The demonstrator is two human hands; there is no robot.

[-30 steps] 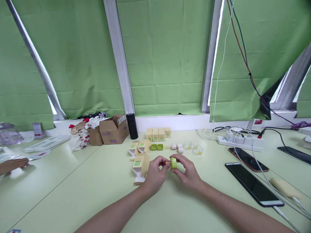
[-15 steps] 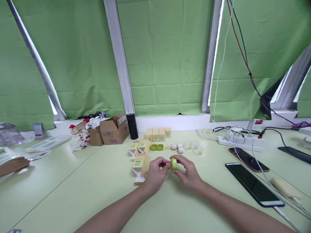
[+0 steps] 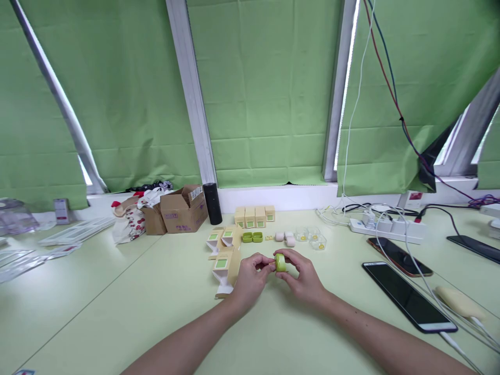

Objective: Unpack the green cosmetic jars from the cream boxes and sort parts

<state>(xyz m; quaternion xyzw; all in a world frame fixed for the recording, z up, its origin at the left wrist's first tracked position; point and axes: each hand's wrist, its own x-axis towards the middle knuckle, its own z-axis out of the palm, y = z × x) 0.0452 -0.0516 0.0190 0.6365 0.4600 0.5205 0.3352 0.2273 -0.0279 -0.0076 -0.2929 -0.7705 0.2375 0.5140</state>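
In front of me, my right hand (image 3: 302, 276) holds a small glossy green case (image 3: 280, 262) between thumb and fingers. My left hand (image 3: 253, 276) is pinched closed at the case's left side, on something small that the fingers mostly hide. Just beyond are two open green cases (image 3: 252, 237), a tiny yellow piece (image 3: 269, 238), several pale pink rolls (image 3: 289, 239) and several clear containers with yellow marks (image 3: 312, 234). Unfolded small cartons (image 3: 222, 260) with green windows lie to the left of my left hand.
Upright small cartons (image 3: 250, 216) stand at the back. Left of them are a black cylinder (image 3: 212, 203), a cardboard box (image 3: 184, 211) and a printed cloth bag (image 3: 130, 224). Phones (image 3: 408, 294), a power strip (image 3: 386, 229) and loose cables occupy the right side.
Another person's hand at the far left has gone out of view. My hands hold nearly the same pose; the green case has shifted very slightly.
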